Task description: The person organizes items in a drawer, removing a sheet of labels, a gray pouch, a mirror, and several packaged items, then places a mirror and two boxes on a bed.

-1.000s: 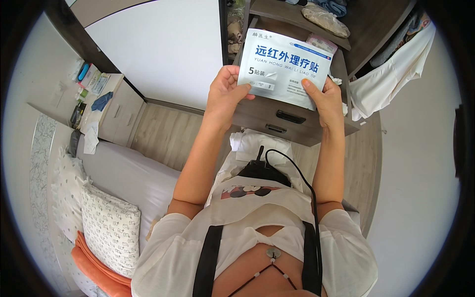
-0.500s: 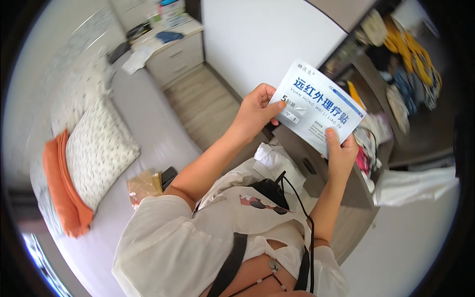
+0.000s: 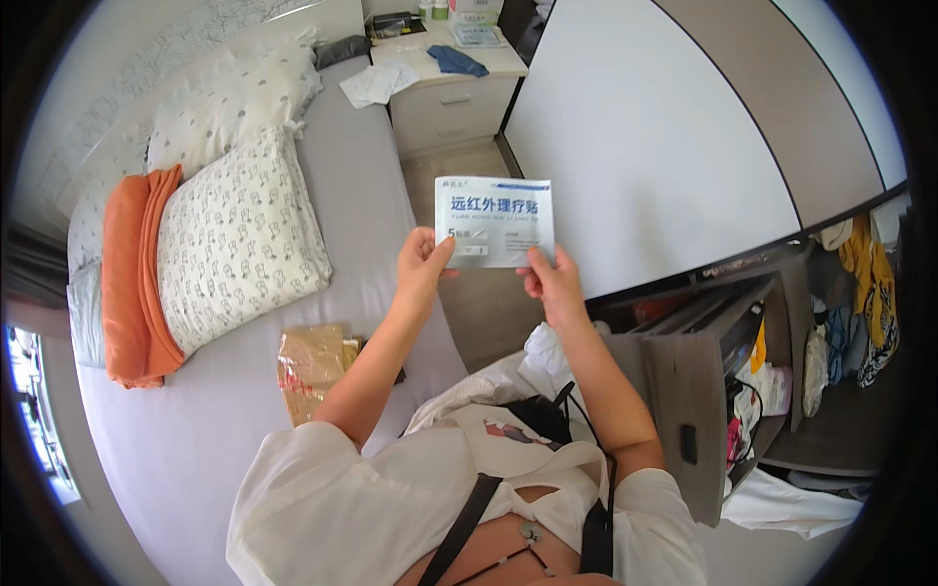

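Note:
Between both hands is a flat white packet [image 3: 493, 210] with blue print, its front facing me. My left hand [image 3: 424, 262] pinches its lower left corner, thumb on the front. My right hand [image 3: 554, 279] grips the lower right corner the same way. The packet hangs in the air, beyond the bed's edge and above the wooden floor [image 3: 489, 311]. The fingertips behind it are mostly hidden.
The bed [image 3: 230, 444] with pillows [image 3: 239, 230], an orange cloth [image 3: 134, 283] and a brown plastic bag [image 3: 311, 361] lies left. A nightstand [image 3: 445, 122] stands ahead. On the right are an open drawer [image 3: 684, 420] of clothes and a white sliding door [image 3: 645, 137].
My view has turned toward the right, showing more of the wardrobe. The packet went from tilted to nearly level and sits farther left in view. Both hands have kept hold of it.

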The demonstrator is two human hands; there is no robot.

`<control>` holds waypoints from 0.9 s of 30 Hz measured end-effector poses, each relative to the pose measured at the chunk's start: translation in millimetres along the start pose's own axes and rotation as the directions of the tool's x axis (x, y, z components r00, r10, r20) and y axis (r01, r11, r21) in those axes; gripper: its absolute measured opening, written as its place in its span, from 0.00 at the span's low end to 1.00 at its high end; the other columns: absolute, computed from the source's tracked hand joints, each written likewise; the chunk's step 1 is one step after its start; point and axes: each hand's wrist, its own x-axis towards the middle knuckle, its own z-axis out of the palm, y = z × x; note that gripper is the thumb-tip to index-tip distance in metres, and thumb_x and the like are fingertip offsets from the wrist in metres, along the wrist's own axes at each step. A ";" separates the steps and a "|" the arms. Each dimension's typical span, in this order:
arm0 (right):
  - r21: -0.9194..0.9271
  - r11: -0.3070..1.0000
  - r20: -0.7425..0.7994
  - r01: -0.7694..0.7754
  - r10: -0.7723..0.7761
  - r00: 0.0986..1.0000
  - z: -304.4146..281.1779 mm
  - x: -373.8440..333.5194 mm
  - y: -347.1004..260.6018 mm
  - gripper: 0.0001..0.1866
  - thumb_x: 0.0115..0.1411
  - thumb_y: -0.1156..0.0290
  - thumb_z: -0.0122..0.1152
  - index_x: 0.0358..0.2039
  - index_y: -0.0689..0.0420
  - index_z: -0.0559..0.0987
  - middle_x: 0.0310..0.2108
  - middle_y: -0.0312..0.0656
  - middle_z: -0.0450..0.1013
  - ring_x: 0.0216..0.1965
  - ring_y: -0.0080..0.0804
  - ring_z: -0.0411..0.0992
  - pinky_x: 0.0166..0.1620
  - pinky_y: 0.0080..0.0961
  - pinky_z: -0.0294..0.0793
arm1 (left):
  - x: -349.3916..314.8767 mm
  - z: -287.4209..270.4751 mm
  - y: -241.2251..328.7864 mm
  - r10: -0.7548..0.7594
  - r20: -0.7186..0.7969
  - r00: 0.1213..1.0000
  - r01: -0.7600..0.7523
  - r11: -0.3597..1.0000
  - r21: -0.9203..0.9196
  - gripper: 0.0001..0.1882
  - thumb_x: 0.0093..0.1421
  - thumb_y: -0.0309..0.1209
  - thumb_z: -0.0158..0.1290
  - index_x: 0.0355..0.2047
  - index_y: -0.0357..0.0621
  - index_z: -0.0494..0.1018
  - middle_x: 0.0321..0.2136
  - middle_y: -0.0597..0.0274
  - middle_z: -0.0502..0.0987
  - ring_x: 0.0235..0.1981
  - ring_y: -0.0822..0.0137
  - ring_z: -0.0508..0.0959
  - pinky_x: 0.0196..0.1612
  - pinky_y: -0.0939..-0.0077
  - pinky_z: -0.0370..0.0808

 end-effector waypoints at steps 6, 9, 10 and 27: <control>0.118 0.987 -0.044 -0.110 0.116 0.992 34.8 41.0 16.7 0.10 0.59 0.66 0.49 0.35 0.59 0.70 0.21 0.38 0.68 0.13 0.17 0.59 0.16 0.15 0.57 | 68.6 -55.2 -28.7 0.153 -0.128 0.980 -0.156 0.988 -0.008 0.08 0.61 0.35 0.44 0.31 0.44 0.67 0.24 0.69 0.71 0.27 0.79 0.70 0.29 0.83 0.68; 0.154 0.976 -0.048 -0.156 0.165 0.985 50.9 56.5 17.8 0.10 0.60 0.66 0.49 0.36 0.59 0.69 0.21 0.38 0.68 0.14 0.17 0.59 0.17 0.15 0.58 | 128.6 -123.3 -76.8 0.290 -0.265 0.920 -0.158 0.891 0.425 0.10 0.60 0.35 0.44 0.33 0.41 0.67 0.28 0.64 0.72 0.31 0.71 0.72 0.32 0.76 0.70; 0.163 0.971 -0.045 -0.176 0.185 0.982 52.8 60.7 21.6 0.10 0.60 0.66 0.48 0.36 0.59 0.69 0.21 0.38 0.68 0.14 0.17 0.59 0.17 0.15 0.58 | 133.1 -134.8 -75.8 0.399 -0.242 0.884 -0.165 0.752 0.639 0.09 0.59 0.34 0.44 0.35 0.40 0.66 0.30 0.61 0.72 0.34 0.67 0.71 0.35 0.73 0.69; 0.041 0.866 0.394 -0.498 0.445 0.805 171.7 179.1 68.6 0.20 0.59 0.66 0.49 0.52 0.56 0.64 0.46 0.37 0.69 0.32 0.20 0.69 0.31 0.15 0.68 | 158.6 -221.3 -141.2 0.623 0.050 0.780 -0.173 0.138 0.975 0.20 0.51 0.27 0.43 0.46 0.36 0.62 0.50 0.48 0.61 0.54 0.48 0.57 0.57 0.54 0.52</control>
